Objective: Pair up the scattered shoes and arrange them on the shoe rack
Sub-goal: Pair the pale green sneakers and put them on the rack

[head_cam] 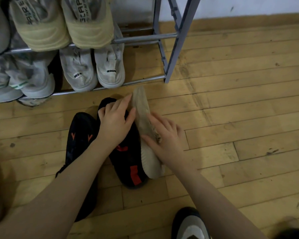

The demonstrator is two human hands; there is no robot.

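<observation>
black pair being gathered on the floor before racking

the left hand (115,121) lies on top of one black shoe (128,157), fingers spread and bent over its front part, the thumb side toward the toe. the right hand (164,140) rests on the pale sole (141,116) of that same shoe, which is tipped on its side so the sole faces right; the fingers look fairly straight and pressed flat against it, not wrapped round. i judge the left hand to be gripping and the right merely steadying.

the second black shoe (79,135), with matching orange marks, lies just beside the first on the wooden floor (231,118), partly hidden under the left forearm. both are near the foot of the shoe rack (173,54).

rack condition: the upper rail carries a yellowish pair (64,23); the lower rail holds a white pair (93,71) and grey shoes (24,80) to the left. free rail shows to the right of the white pair.

recommendation: turn the tipped shoe upright first, sole down, then bring it toe to toe with its partner, so both can be lifted together. take each by the heel or collar. the free rail looks narrow, so set the pair close together and square.

a further grey and black shoe (190,226) sits at the lower edge, unpaired as far as can be seen.
</observation>
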